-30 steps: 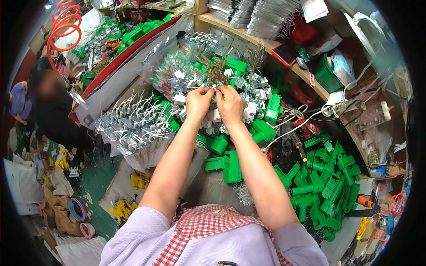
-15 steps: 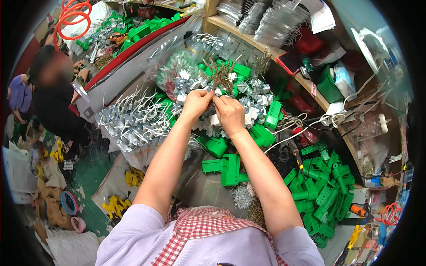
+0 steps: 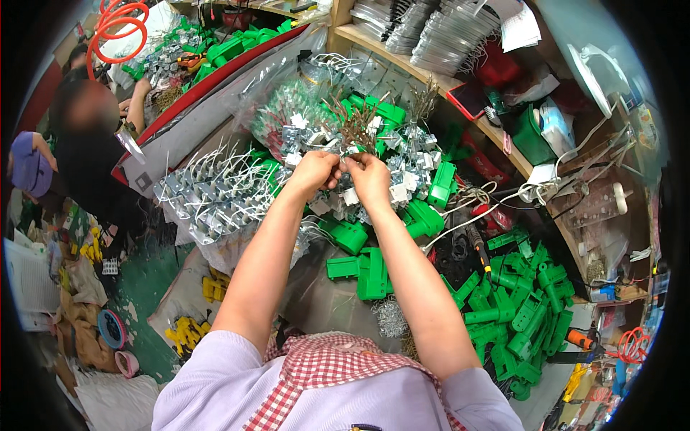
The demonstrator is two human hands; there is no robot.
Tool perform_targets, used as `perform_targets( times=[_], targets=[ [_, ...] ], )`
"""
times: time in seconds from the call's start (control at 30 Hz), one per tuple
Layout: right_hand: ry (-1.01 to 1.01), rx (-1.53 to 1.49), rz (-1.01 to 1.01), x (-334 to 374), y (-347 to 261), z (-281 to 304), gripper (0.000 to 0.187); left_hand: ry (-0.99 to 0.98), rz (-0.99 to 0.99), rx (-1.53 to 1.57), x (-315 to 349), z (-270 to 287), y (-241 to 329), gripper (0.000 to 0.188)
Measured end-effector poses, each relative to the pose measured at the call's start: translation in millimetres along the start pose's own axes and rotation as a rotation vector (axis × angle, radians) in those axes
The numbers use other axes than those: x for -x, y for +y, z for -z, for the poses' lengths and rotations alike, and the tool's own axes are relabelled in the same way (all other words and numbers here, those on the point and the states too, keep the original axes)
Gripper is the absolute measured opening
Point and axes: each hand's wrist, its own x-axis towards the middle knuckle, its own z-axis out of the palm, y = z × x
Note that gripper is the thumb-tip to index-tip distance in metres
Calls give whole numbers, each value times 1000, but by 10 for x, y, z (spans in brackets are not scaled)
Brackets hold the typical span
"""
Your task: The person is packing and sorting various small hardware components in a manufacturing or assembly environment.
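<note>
Over a heap of small metal-and-white parts [image 3: 410, 179], my left hand [image 3: 315, 174] and my right hand [image 3: 369, 181] meet with their fingertips almost touching. The fingers of both are pinched together. Whatever they grip is small and mostly covered by the fingers, so I cannot make out its kind. Just beyond the fingertips stands a bunch of thin brown wires [image 3: 356, 126]. Green plastic housings [image 3: 372, 274] lie on the near side of the heap, below my hands. To the left, metal pieces with white wires [image 3: 215, 194] are set out in rows.
A pile of green housings [image 3: 525, 309] lies right, beside a screwdriver-like tool with a yellow-black handle [image 3: 476, 241]. Clear plastic bags [image 3: 287, 108] sit behind the heap. A wooden shelf [image 3: 402, 61] runs along the back. At far left, a person in black [image 3: 93, 158] works at another bench.
My right hand has turned slightly, and its fingers now point more inward. The left hand's fingers have curled a little. At the left, the person in black has shifted an arm.
</note>
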Motion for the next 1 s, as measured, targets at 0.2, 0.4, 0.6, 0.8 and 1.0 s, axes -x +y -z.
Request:
perform_targets(
  times=[0.2, 0.4, 0.6, 0.8, 1.0],
  targets=[
    [-319, -542, -349, -10, -150, 15, 17, -23, 1, -83, 21, 70, -20, 21],
    [-75, -327, -151, -22, 137, -152, 17, -46, -35, 39, 16, 5, -90, 26],
    [178, 412, 91, 172, -198, -52, 18, 327, -330, -568, -71, -82, -231, 27],
    [-26, 28, -104, 85, -241, 39, 26, 465, -492, -553, 51, -331, -398, 25],
    [-75, -194, -122, 95, 36, 73, 21, 565, -539, -644, 146, -315, -426, 15]
  ],
)
